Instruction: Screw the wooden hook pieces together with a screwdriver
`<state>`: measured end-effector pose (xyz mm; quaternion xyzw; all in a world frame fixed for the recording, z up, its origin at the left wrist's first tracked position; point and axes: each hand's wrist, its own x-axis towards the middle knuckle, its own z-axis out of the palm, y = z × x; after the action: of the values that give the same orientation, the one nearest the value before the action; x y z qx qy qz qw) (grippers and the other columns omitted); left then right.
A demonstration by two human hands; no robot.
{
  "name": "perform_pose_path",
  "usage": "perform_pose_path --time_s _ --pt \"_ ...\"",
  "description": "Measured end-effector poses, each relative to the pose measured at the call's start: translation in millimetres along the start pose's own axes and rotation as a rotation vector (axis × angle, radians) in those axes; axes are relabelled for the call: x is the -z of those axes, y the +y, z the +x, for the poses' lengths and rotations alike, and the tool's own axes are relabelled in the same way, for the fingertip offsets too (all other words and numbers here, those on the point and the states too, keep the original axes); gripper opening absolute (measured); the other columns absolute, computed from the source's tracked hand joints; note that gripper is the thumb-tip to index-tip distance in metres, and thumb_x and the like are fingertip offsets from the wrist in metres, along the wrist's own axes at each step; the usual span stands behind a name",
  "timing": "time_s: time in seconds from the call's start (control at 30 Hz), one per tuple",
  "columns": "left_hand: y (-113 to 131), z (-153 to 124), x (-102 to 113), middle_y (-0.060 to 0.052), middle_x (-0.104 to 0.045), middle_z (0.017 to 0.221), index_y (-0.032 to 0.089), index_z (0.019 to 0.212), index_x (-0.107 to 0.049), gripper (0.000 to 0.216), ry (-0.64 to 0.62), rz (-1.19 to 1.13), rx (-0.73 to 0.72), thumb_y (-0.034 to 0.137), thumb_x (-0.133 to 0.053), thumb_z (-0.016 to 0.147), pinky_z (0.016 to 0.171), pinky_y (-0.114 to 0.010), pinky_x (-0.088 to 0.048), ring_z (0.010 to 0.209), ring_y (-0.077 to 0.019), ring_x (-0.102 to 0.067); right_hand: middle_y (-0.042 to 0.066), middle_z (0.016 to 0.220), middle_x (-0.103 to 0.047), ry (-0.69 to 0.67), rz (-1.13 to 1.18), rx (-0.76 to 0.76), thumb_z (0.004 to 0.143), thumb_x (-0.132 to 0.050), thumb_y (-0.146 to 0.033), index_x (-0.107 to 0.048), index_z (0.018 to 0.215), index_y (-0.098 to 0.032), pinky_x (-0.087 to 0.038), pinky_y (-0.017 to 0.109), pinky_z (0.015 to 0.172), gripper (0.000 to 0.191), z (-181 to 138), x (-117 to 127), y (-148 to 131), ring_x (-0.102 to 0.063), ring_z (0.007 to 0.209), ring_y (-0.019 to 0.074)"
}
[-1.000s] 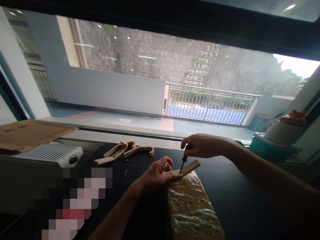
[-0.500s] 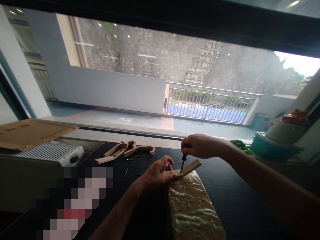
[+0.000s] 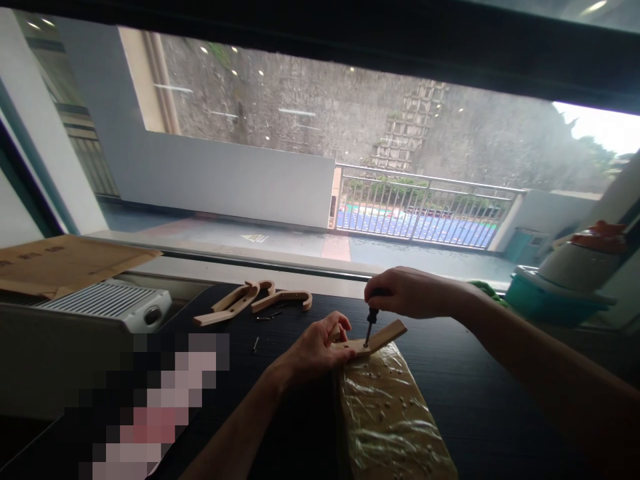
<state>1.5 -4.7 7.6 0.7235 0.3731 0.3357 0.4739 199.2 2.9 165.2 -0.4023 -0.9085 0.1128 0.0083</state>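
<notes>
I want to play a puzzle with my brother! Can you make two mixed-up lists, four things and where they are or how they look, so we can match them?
Things:
1. Screwdriver
2. Block
3. Paper packet
4. Tub

Clues:
A. Brown, at the far left
B. Teal, near the right edge
C. Tip down on a wooden hook
D. Wrapped and shiny

Right pairs: 1-C, 2-D, 3-A, 4-B
</notes>
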Motion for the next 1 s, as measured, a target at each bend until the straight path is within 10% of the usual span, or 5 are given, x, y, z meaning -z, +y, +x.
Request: perform_pose_path --time_s 1.0 --pt "-4 3 -1 0.003 -0.048 0.084 0.020 0.100 -0.048 0.033 0.013 0.014 -0.023 0.028 -0.067 0.074 0.061 -0.022 -0.040 0.071 -0.0115 -0.049 0.003 0.071 -0.065 0.058 -0.029 -0.084 0.087 -0.049 -0.037 -0.066 0.087 -0.016 -0.035 0.023 0.050 0.027 6 -15 1 -0.051 0.056 0.0102"
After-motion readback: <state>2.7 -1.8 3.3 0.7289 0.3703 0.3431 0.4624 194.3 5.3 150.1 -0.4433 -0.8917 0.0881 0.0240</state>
